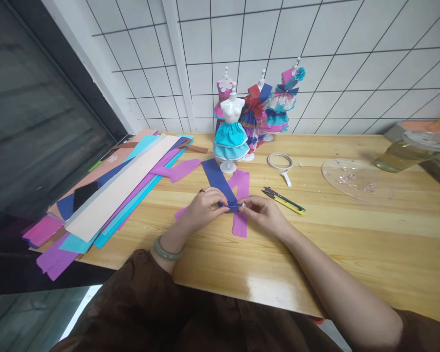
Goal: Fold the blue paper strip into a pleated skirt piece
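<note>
My left hand [204, 209] and my right hand [264, 213] meet over the wooden table [352, 230], both pinching the near end of a dark blue paper strip [216, 179]. That strip lies across a magenta paper strip [240, 205] that runs under my fingers. A green bangle sits on my left wrist. Just right of my right hand lies a small yellow-handled snipper [286, 200].
A stack of coloured paper sheets [110, 195] covers the table's left end. A white mannequin in a turquoise skirt [230, 132] and dressed mannequins [267, 105] stand at the back. A tape roll [279, 162], a clear round plate [355, 180] and a glass container [410, 146] lie to the right.
</note>
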`<state>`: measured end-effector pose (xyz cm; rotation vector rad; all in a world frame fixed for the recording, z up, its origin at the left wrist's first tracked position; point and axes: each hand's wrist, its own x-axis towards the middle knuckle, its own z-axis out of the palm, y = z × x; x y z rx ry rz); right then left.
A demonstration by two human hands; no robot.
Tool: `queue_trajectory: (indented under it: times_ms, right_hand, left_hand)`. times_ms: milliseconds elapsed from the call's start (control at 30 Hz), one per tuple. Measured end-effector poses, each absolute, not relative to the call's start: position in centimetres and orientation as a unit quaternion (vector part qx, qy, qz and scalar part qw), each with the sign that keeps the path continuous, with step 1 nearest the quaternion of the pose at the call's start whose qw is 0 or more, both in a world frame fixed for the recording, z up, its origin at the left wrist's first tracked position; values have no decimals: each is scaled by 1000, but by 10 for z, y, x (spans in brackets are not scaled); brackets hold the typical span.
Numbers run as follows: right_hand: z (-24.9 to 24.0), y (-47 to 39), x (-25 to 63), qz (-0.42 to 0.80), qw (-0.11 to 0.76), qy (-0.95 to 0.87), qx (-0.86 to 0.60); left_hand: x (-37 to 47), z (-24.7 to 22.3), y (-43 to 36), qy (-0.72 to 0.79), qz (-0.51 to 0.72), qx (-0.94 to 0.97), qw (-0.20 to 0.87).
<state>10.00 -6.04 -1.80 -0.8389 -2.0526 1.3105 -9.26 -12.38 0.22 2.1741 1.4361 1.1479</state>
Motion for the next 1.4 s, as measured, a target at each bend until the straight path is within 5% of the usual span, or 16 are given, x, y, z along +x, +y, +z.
queue_trajectory:
  times_ms: [833,1400]
  right_hand:
    - [-17,-63,100,490,277,-770,-301]
    - [-8,-70,97,355,298,-854,-237]
  left_hand:
    - [-90,3,-128,525,375,744,173]
    - [-87,0,-128,555,359,716,224]
